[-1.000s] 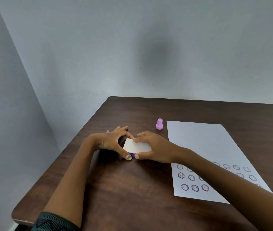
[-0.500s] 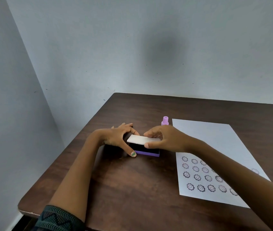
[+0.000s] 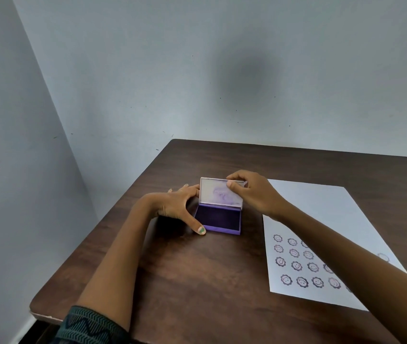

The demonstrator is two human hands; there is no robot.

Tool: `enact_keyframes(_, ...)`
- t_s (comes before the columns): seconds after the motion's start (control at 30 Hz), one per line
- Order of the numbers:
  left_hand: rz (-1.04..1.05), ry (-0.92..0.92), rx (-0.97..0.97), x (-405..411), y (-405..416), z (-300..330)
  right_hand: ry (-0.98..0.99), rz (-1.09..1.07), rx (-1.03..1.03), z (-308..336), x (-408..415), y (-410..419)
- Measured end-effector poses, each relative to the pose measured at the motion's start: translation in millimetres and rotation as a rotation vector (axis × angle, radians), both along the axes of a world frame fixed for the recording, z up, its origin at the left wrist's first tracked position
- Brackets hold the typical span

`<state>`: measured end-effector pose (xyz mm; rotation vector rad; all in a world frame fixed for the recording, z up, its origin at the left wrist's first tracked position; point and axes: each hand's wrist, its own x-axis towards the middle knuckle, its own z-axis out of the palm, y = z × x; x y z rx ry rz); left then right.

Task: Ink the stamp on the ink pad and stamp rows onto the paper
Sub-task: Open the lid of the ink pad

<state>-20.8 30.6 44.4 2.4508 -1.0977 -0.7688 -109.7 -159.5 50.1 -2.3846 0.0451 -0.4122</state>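
On the dark wooden counter (image 3: 197, 281), seen from the head camera, we have the purple ink pad (image 3: 218, 220) sitting open near the middle, its dark inked bed facing up. Its lid (image 3: 220, 194) stands nearly upright at the far edge, the pale inner face turned toward us and smeared with purple.

Our left hand (image 3: 176, 207) rests against the left side of the ink pad: the thumb reaches down to the near left corner of the base, and the fingers lie spread along the far left side by the hinge. It steadies the box with a loose, half-open hold rather than closing around it.

Our right hand (image 3: 252, 192) pinches the upper right part of the lid, thumb on the inner face and fingers curled over the top edge and behind it.

Just right of the ink pad lies the white paper (image 3: 321, 212), flat on the counter and partly crossed by our right forearm. Its near part carries rows of round smiling-face prints (image 3: 297, 265); the far part is blank. One faint print sits further right, by the arm.

We cannot make out the stamp itself; the right hand covers the spot behind the lid.

A patterned sleeve (image 3: 85, 326) shows at the left elbow.
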Motion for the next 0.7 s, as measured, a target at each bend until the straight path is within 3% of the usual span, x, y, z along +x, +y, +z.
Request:
enact_keyframes(0.2, -0.011, -0.004, -0.014, 2.4, 0.9, -0.7, -0.043, -0.12, 0.035, -6.7, 1.2, -2.3)
enact_keyframes(0.7, 0.072, -0.008, 0.005, 1.2, 0.0, -1.5, 0.1, -0.164, 0.046, -14.4, 1.2, 6.3)
